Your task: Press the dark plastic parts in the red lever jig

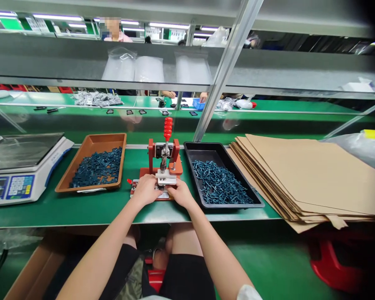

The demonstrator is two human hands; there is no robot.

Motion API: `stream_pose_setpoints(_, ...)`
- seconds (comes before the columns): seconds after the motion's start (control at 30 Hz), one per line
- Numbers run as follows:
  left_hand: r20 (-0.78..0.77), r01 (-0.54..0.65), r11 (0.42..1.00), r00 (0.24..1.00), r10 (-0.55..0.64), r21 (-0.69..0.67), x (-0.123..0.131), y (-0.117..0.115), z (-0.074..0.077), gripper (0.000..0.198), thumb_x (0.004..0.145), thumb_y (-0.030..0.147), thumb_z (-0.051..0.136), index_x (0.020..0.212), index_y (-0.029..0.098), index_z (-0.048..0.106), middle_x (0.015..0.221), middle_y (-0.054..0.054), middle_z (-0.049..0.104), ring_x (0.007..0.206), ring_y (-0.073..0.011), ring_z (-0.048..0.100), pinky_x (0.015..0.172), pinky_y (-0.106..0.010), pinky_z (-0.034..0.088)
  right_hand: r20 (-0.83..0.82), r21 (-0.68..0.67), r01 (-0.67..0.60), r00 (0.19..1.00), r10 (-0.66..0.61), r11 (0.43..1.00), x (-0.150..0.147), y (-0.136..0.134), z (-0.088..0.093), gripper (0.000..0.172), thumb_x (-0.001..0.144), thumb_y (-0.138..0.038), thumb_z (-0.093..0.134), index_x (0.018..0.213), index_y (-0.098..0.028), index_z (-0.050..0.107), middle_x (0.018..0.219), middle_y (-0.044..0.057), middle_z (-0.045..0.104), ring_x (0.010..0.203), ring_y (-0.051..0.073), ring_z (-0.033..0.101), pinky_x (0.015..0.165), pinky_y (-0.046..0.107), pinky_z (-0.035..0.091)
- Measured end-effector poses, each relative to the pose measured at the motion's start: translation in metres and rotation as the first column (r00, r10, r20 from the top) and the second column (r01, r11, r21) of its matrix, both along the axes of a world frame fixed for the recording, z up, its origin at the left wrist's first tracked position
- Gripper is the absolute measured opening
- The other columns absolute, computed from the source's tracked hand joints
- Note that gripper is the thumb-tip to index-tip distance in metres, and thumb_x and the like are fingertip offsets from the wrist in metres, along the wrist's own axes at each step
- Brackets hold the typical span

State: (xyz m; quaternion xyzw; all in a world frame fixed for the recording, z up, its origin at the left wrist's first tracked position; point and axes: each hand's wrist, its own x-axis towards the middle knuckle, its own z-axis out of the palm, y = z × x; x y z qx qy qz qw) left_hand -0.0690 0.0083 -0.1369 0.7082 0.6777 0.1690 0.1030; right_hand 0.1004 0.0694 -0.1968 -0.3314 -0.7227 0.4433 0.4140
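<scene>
A small red hand press (163,160) with an upright red-knobbed lever (168,128) stands on the green bench in front of me. My left hand (147,189) and my right hand (180,193) rest at its base plate, fingers curled in together at the fixture under the press head. What the fingertips pinch is too small to make out. A brown tray (90,146) of dark blue-green parts (98,167) lies to the left. To the right of the press a black tray (217,149) holds more of the same parts (218,187).
A weighing scale (18,166) sits at far left. A stack of brown cardboard sheets (312,179) overhangs the bench edge at right. Behind runs a green conveyor (81,121) with small parts; another person's hands (203,97) work at a blue bin beyond. A slanted metal post (225,71) rises mid-scene.
</scene>
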Motion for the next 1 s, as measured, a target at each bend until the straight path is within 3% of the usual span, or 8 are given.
stream_pose_setpoints(0.53,-0.020,0.002,0.993,1.000,0.000,0.118,0.002,-0.007,-0.012,0.020,0.078,0.029,0.074,0.093,0.017,0.075,0.104,-0.013,0.070,0.106,-0.0323,0.062,0.097,-0.047,0.051,0.072,0.125,0.017,0.997,-0.026,0.992,-0.002,-0.006,-0.003,0.019,0.081,-0.016,0.071,0.093,-0.027,0.080,0.099,0.002,0.079,0.096,0.023,0.072,0.092,0.038,0.055)
stream_pose_setpoints(0.77,-0.066,0.112,0.965,0.993,-0.099,0.237,-0.003,-0.013,-0.025,0.017,0.084,0.029,0.068,0.096,0.019,0.076,0.116,-0.012,0.069,0.118,-0.0315,0.058,0.106,-0.049,0.047,0.094,0.187,-0.021,0.996,0.003,0.982,-0.001,-0.009,0.008,0.021,0.082,-0.012,0.070,0.093,-0.026,0.080,0.101,0.003,0.079,0.100,0.023,0.071,0.095,0.037,0.055)
stream_pose_setpoints(1.0,-0.127,0.139,0.972,0.985,-0.116,0.188,-0.005,-0.009,-0.021,0.017,0.085,0.032,0.066,0.092,0.020,0.076,0.113,-0.013,0.068,0.116,-0.0324,0.058,0.104,-0.051,0.049,0.053,0.227,0.039,0.997,-0.052,0.973,-0.005,-0.006,0.007,0.029,0.083,-0.008,0.063,0.100,-0.024,0.079,0.112,0.004,0.075,0.102,0.021,0.071,0.095,0.035,0.055)
